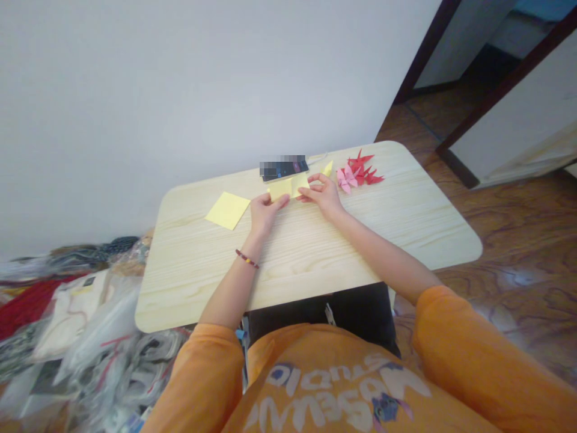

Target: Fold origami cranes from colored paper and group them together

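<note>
Head view: left hand [264, 215] and right hand [321, 195] grip a yellow paper [288, 187] in narrow pinches. Pressing it against the table [406, 198] keeps it steady

A domestic room was recorded, indicated by the following: a white-painted wall [135, 120]; a wood-grain floor [509, 252]; a dark-framed doorway [469, 78] opening to a further room; a round-cornered pale wood-grain table [406, 180]; plastic-bagged textiles [121, 367] heaped beside the table.
</note>
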`<state>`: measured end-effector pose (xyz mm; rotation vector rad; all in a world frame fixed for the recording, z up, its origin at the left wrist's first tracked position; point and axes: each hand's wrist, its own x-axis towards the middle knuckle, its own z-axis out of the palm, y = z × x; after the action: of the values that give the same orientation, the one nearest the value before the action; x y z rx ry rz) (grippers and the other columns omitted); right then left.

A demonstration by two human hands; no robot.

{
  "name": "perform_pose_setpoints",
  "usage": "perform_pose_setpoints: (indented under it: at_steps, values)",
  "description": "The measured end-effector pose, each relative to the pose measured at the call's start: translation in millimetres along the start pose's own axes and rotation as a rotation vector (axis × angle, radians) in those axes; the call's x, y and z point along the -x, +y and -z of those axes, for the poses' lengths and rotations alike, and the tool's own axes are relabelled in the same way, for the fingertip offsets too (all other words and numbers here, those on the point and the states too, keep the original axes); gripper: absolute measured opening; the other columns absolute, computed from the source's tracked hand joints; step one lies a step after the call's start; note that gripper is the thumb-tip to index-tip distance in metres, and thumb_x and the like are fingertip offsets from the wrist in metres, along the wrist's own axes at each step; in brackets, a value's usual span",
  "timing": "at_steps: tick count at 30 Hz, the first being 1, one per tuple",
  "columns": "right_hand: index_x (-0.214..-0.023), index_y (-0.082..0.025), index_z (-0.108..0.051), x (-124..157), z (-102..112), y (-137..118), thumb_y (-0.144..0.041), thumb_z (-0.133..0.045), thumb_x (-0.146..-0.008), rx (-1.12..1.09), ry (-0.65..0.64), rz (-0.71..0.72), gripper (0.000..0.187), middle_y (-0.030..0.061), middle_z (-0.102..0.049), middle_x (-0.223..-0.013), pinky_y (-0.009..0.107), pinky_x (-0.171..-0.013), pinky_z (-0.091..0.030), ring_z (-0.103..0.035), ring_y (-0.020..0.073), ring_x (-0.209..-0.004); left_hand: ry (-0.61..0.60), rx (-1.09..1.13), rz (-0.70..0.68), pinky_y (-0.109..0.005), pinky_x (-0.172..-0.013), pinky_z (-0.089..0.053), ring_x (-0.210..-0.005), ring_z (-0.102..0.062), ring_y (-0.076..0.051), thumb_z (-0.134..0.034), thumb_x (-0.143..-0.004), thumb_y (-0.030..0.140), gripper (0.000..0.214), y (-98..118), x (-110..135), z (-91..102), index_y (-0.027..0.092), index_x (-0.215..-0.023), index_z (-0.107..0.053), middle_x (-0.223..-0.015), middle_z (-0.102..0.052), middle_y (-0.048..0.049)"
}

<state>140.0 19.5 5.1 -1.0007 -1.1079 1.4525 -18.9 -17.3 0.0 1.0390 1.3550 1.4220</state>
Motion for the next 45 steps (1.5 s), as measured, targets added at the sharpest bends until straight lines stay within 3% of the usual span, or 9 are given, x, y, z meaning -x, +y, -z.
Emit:
perform_pose_setpoints:
  at_steps: [6,11,15,19,24,33,38,43,45]
  values:
    - [-0.091,-0.022,-0.049,-8.9,7.6,9.0,-0.027,-0.082,-0.057,-0.076,0.105,-0.053,0.048,-0.0027,-0.068,-0.067,0.024,-0.059,-0.057,-0.068,0.0141,-0.06,0.02,0.146,0.033,-0.025,-0.07,-0.05,-0.066,-0.063,-0.012,-0.084,-0.052,0.034,0.032,-2.5,-2.7,-0.7,0.014,-0.064,-0.062,-0.072,-0.069,-0.0025]
    - [-0.085,-0.021,-0.052,-5.0,3.1,6.0,-0.023,-0.081,-0.059,-0.142,0.068,-0.071,0.039,-0.0032,-0.068,-0.067,0.024,-0.067,-0.059,-0.069,0.0116,-0.062,0.096,0.33,-0.013,-0.028,-0.076,-0.053,-0.066,-0.065,-0.012,-0.084,-0.05,0.026,0.047,1.7,2.0,-8.6,0.019,-0.082,-0.051,-0.072,-0.069,0.0014]
    - [-0.085,-0.02,-0.054,2.9,-3.6,0.0,-0.026,-0.083,-0.058,-0.133,0.009,-0.087,0.04,-0.0022,-0.07,-0.069,0.027,-0.073,-0.06,-0.069,0.0121,-0.064,0.091,0.304,-0.02,-0.031,-0.077,-0.053,-0.071,-0.068,-0.015,-0.085,-0.049,0.022,0.062,1.2,4.9,-14.7,0.023,-0.096,-0.043,-0.077,-0.07,0.0015]
    - [-0.084,-0.018,-0.056,5.8,-5.7,-1.6,-0.03,-0.085,-0.054,-0.065,-0.011,-0.095,0.043,-0.001,-0.069,-0.065,0.028,-0.07,-0.06,-0.069,0.0139,-0.062,0.085,0.231,-0.031,-0.031,-0.076,-0.054,-0.08,-0.069,-0.019,-0.086,-0.045,0.022,0.062,0.2,5.9,-17.2,0.019,-0.096,-0.05,-0.089,-0.071,-0.0028]
    - [-0.081,-0.017,-0.057,1.9,-3.3,-0.2,-0.032,-0.086,-0.05,0.015,0.005,-0.075,0.045,-0.0005,-0.068,-0.061,0.027,-0.063,-0.059,-0.069,0.0155,-0.059,0.1,0.225,0.039,-0.03,-0.075,-0.055,-0.075,-0.068,-0.016,-0.085,-0.048,0.024,0.055,-0.3,5.2,-16.9,0.016,-0.095,-0.057,-0.085,-0.072,-0.003]
    - [-0.077,-0.019,-0.056,-5.9,2.3,-2.4,-0.025,-0.085,-0.052,0.003,0.055,-0.088,0.039,-0.0012,-0.067,-0.062,0.031,-0.067,-0.062,-0.068,0.0148,-0.058,0.205,0.365,0.098,-0.029,-0.092,-0.052,-0.096,-0.067,-0.016,-0.078,-0.064,0.019,0.037,-1.6,-8.3,-0.4,0.016,-0.097,-0.062,-0.091,-0.072,-0.0049]
    - [-0.076,-0.019,-0.056,-9.3,6.5,-1.1,-0.024,-0.084,-0.053,-0.029,0.085,-0.086,0.037,-0.0018,-0.067,-0.062,0.029,-0.066,-0.062,-0.067,0.0131,-0.056,0.145,0.36,0.086,-0.029,-0.096,-0.05,-0.106,-0.064,-0.018,-0.073,-0.071,0.023,0.029,0.1,-8.2,2.7,0.017,-0.099,-0.065,-0.106,-0.071,-0.0068]
    - [-0.072,-0.019,-0.056,-9.6,10.2,-1.0,-0.027,-0.086,-0.05,-0.026,0.088,-0.063,0.038,-0.0018,-0.067,-0.062,0.027,-0.064,-0.061,-0.067,0.0128,-0.057,0.082,0.356,0.131,-0.033,-0.091,-0.053,-0.1,-0.067,-0.021,-0.063,-0.08,0.046,0.037,6.3,-5.1,2.4,0.017,-0.103,-0.065,-0.095,-0.072,-0.0091]
    - [-0.072,-0.019,-0.056,-9.1,10.8,-0.9,-0.028,-0.085,-0.051,-0.012,0.061,-0.049,0.037,-0.0014,-0.067,-0.062,0.026,-0.064,-0.06,-0.067,0.0124,-0.057,0.06,0.367,0.164,-0.033,-0.09,-0.053,-0.098,-0.067,-0.02,-0.064,-0.08,0.045,0.034,7.9,-4.7,2.3,0.016,-0.098,-0.066,-0.096,-0.072,-0.0094]
